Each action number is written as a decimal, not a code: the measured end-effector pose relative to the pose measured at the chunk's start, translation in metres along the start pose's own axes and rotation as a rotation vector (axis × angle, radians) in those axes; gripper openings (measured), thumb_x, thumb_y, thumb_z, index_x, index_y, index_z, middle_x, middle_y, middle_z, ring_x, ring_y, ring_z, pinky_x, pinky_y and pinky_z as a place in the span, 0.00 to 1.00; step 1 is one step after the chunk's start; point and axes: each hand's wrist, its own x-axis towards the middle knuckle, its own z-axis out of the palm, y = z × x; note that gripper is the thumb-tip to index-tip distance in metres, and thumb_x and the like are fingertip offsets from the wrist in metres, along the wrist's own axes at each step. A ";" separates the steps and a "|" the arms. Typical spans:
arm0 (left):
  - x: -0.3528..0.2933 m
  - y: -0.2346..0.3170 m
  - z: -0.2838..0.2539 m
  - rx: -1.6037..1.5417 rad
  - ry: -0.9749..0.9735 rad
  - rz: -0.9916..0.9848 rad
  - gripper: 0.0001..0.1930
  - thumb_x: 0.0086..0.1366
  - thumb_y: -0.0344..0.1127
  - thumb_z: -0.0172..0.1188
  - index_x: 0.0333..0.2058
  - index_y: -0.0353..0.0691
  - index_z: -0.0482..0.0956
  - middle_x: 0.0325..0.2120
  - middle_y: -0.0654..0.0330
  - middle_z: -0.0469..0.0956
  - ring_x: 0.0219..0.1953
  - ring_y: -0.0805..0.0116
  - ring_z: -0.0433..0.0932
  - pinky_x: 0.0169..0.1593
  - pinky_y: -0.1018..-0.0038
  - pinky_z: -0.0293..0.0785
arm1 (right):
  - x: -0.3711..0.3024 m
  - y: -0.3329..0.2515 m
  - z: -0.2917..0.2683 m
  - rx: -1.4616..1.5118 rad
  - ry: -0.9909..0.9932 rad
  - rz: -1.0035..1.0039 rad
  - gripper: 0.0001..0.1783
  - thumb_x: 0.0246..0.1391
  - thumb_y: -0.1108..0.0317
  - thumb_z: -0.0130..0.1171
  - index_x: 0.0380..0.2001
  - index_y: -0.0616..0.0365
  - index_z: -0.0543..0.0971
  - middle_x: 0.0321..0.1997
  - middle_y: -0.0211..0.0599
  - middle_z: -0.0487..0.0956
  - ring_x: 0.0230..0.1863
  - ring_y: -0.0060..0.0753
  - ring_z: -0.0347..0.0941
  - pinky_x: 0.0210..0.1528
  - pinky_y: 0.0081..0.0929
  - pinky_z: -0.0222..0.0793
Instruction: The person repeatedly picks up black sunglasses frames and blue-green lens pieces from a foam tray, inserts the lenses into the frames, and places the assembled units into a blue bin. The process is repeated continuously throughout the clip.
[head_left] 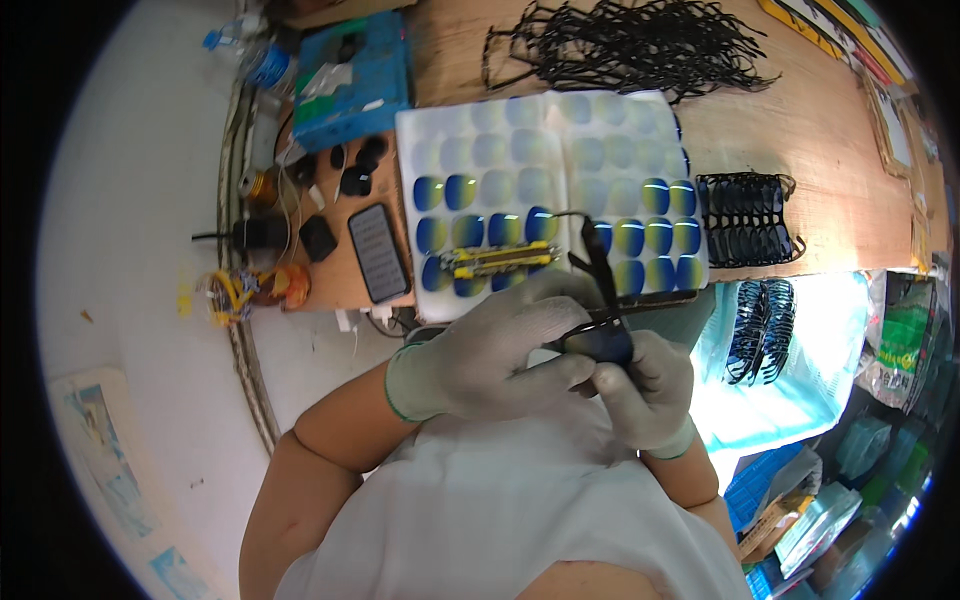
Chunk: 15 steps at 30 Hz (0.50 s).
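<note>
Both my hands wear pale grey gloves and meet in front of my chest. Between them is a pair of black-framed sunglasses (605, 343) with a dark lens, one temple arm pointing up and away. My left hand (500, 350) is closed round one side of the frame, thumb and fingers pinching near the lens. On the other side, my right hand (648, 392) grips the lens end with thumb and curled fingers. Just beyond them lies a white sheet (548, 150) bearing rows of blue-yellow tinted lenses (628, 237). A long yellow and metal object (500, 260) rests across the lower lenses.
A tangled heap of black frames (630, 45) lies at the far side, with stacked glasses (748, 218) to the right. More glasses (762, 330) sit in a lined bin (835, 400). A phone (379, 253), a blue box (352, 75) and a bottle (265, 62) are left.
</note>
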 end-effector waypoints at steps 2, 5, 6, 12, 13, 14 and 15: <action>0.016 -0.009 -0.002 0.029 -0.061 -0.036 0.13 0.60 0.30 0.65 0.44 0.32 0.81 0.61 0.38 0.69 0.61 0.42 0.72 0.62 0.56 0.69 | 0.007 0.004 -0.009 0.040 0.023 0.045 0.03 0.56 0.77 0.59 0.30 0.66 0.79 0.24 0.41 0.84 0.22 0.28 0.81 0.26 0.24 0.74; 0.054 -0.025 0.003 0.030 -0.164 -0.017 0.19 0.60 0.32 0.66 0.49 0.34 0.81 0.67 0.39 0.64 0.65 0.39 0.68 0.67 0.56 0.64 | 0.012 0.015 -0.036 -0.026 0.033 0.082 0.04 0.53 0.76 0.62 0.32 0.66 0.81 0.25 0.43 0.83 0.22 0.33 0.80 0.26 0.28 0.74; 0.063 -0.034 0.006 0.016 -0.203 -0.007 0.21 0.59 0.32 0.66 0.52 0.34 0.79 0.68 0.39 0.64 0.66 0.40 0.67 0.68 0.56 0.64 | 0.014 0.018 -0.049 -0.072 0.038 0.092 0.06 0.52 0.75 0.63 0.33 0.66 0.82 0.25 0.43 0.82 0.22 0.35 0.79 0.26 0.30 0.73; 0.159 -0.168 -0.092 0.628 0.239 -0.551 0.32 0.60 0.31 0.64 0.64 0.36 0.68 0.56 0.46 0.76 0.58 0.52 0.76 0.60 0.63 0.72 | 0.051 0.056 -0.198 -0.989 0.491 -0.041 0.04 0.59 0.69 0.62 0.35 0.57 0.81 0.26 0.45 0.78 0.26 0.46 0.78 0.28 0.39 0.72; 0.172 -0.219 -0.134 0.866 0.460 -0.464 0.32 0.62 0.30 0.60 0.65 0.33 0.66 0.49 0.45 0.79 0.51 0.52 0.80 0.56 0.66 0.75 | 0.066 0.055 -0.227 -0.952 0.644 0.185 0.07 0.65 0.67 0.56 0.37 0.57 0.79 0.25 0.48 0.78 0.27 0.50 0.79 0.29 0.43 0.73; 0.174 -0.279 -0.179 0.881 0.403 -0.640 0.30 0.64 0.34 0.61 0.63 0.32 0.67 0.59 0.37 0.74 0.60 0.40 0.74 0.62 0.59 0.72 | 0.076 0.077 -0.270 -1.087 0.660 0.216 0.11 0.67 0.63 0.54 0.38 0.61 0.77 0.26 0.53 0.79 0.30 0.58 0.79 0.33 0.48 0.73; 0.169 -0.324 -0.214 0.857 0.224 -0.772 0.30 0.62 0.32 0.61 0.63 0.32 0.68 0.56 0.39 0.76 0.57 0.43 0.77 0.58 0.60 0.75 | 0.082 0.095 -0.297 -1.148 0.623 0.257 0.14 0.68 0.60 0.52 0.39 0.61 0.77 0.29 0.56 0.81 0.34 0.64 0.78 0.37 0.52 0.73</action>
